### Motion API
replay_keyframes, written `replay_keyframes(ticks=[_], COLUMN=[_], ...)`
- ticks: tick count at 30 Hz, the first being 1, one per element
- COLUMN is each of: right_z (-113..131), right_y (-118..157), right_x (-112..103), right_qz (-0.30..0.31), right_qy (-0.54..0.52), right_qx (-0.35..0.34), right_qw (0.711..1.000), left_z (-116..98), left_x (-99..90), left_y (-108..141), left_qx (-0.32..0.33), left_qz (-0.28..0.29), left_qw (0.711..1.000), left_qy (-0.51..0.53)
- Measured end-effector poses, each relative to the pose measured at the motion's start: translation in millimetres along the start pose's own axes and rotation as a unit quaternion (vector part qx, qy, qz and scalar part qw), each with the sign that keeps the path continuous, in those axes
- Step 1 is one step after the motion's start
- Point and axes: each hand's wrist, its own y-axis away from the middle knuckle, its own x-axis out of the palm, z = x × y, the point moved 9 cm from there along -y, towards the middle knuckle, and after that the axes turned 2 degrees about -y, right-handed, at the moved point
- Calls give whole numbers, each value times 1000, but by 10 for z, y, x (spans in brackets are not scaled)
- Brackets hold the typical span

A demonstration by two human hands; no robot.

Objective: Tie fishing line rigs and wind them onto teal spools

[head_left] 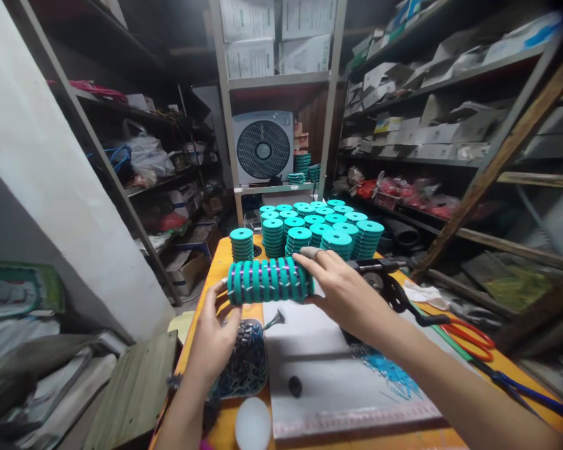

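A row of teal ring-shaped spools (267,281) lies sideways between my hands above the table, with purple and pale bits showing in the grooves. My left hand (216,331) closes on its left end, fingertips at the end face and thumb below. At the right end, my right hand (333,281) grips with fingers over the top; its thumb is largely hidden. Under my left hand stands a tray (265,375) of small dark metal pieces with bluish strands. Beyond the held row, several upright stacks of teal spools (314,228) stand on the orange table (216,281).
A white sheet (309,369) bears a black round piece (295,386) and loose blue strands (398,372). Nearby are a whitish round object (253,425), orange-handled scissors (471,337), blue-handled pliers (539,400) and a black clamp-like tool (385,278). A box fan (263,149) and loaded shelves surround the table.
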Motion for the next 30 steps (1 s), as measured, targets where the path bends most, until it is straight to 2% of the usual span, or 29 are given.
replay_keyframes(ticks=[3, 6, 8, 9, 10, 11, 12, 13, 14, 15, 16, 19, 22, 25, 30], right_z=[454, 1040, 1359, 1457, 1508, 1512, 1494, 1452, 1379, 1283, 1167, 757, 381, 152, 27], right_y=[-189, -365, -478, -543, -616, -698, -785, -877, -971, -1064, -1150, -1341, -1403, -1369, -1240], right_x=[222, 560, 814, 952, 1084, 1220, 1374, 1532, 1692, 1852, 2006, 2382, 2626, 2806, 2967], right_qz=[4, 16, 23, 27, 24, 16, 15, 15, 15, 17, 19, 23, 31, 54, 86], right_qy=[-48, -110, -172, -217, -271, -327, -350, -361, -367, -370, -370, -359, -343, -329, -307], right_qx=[-13, -53, -72, -70, -61, -46, -38, -34, -27, -20, -10, 27, 65, 99, 164], right_qw=[999, 992, 982, 973, 960, 944, 936, 932, 930, 929, 929, 933, 937, 938, 934], left_z=[102, 134, 38, -47, -179, -308, -444, -586, -663, -687, -656, -408, -132, 95, 307], left_x=[-517, -1233, -1691, -1858, -2002, -2045, -2000, -1868, -1661, -1455, -1305, -865, -562, -390, -260], left_y=[3, 119, 239, 280, 328, 311, 247, 159, 31, -102, -257, -752, -1109, -1295, -1363], left_qx=[10, 30, 50, 61, 77, 89, 115, 172, 227, 269, 282, 289, 286, 279, 272], left_qz=[-81, -193, -272, -297, -339, -345, -331, -304, -250, -210, -188, -116, -76, -46, 6], left_qw=[996, 980, 955, 943, 916, 891, 862, 828, 799, 764, 753, 739, 738, 743, 758], left_qy=[-24, -49, -103, -137, -202, -281, -366, -438, -497, -548, -564, -598, -607, -607, -592])
